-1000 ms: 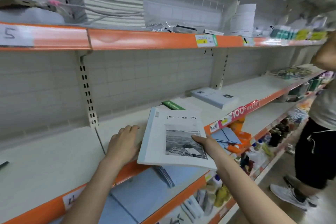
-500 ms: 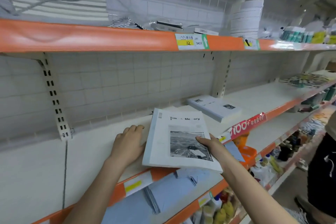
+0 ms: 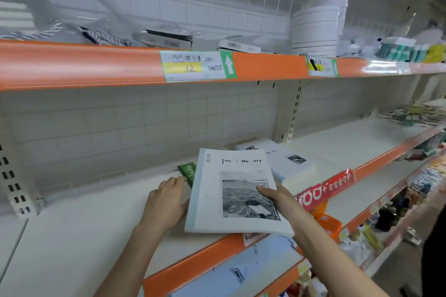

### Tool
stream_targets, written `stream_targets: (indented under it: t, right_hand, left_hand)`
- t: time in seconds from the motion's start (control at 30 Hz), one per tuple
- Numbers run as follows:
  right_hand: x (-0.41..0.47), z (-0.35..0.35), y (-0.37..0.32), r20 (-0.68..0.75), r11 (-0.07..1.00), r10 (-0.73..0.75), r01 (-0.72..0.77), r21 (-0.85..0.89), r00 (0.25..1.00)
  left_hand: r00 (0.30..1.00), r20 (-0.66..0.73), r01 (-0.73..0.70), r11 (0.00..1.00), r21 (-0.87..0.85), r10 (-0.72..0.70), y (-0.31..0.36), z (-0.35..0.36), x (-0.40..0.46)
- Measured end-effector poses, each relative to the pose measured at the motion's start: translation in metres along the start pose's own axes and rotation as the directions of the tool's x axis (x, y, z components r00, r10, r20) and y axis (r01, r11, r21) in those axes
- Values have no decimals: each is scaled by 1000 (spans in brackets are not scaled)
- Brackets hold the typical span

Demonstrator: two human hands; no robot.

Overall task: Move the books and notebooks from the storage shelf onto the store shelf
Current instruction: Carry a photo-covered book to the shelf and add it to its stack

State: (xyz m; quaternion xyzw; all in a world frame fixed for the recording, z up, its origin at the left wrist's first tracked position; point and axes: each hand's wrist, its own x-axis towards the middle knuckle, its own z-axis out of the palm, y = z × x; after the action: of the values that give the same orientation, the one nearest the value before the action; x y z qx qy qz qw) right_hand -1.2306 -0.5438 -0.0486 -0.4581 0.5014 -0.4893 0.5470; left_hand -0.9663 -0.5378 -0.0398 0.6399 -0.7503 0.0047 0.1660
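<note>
Right hand (image 3: pixel 277 198) grip pinches white notebook (image 3: pixel 231 190), photo cover, front edge over shelf (image 3: pixel 72 236) lip. Left hand (image 3: pixel 166 202) flat, fingers relaxed, beside it. Behind: one white stack (image 3: pixel 287 164), perhaps one green notebook (image 3: pixel 189 172).

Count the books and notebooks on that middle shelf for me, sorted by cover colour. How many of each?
White "Time & Memory" covers: 2, one stack held in the right hand at the shelf's front edge, one stack lying further back.
Green notebook: 1, by the left hand's fingertips.
Total: 3 visible; how many copies each stack holds cannot be told.
</note>
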Motion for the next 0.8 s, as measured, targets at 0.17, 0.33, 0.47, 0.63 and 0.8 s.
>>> stream_targets:
  t: [0.17,0.33,0.47,0.63,0.8]
  right_hand:
    - [26,-23,1,-2,1000,19,-19,9,1000]
    - [62,-48,-3,45,999,42,-40,-30,998]
    - [101,-69,-10,97,997,36,-29,-76,995]
    - [145,-99,-25,179,993,52,-31,-117,983]
    - [187,-136,-38,219,983,68,-29,-180,973]
  left_hand:
    - [1000,15,3,1000,15,-4,15,13,23]
    - [999,-14,50,999,1,-50,29,24,43]
    - [992,-48,119,990,74,-116,43,32,62]
    - [980,-49,196,978,69,-193,77,47,87]
    - [960,-81,274,958,85,-267,110,60,108]
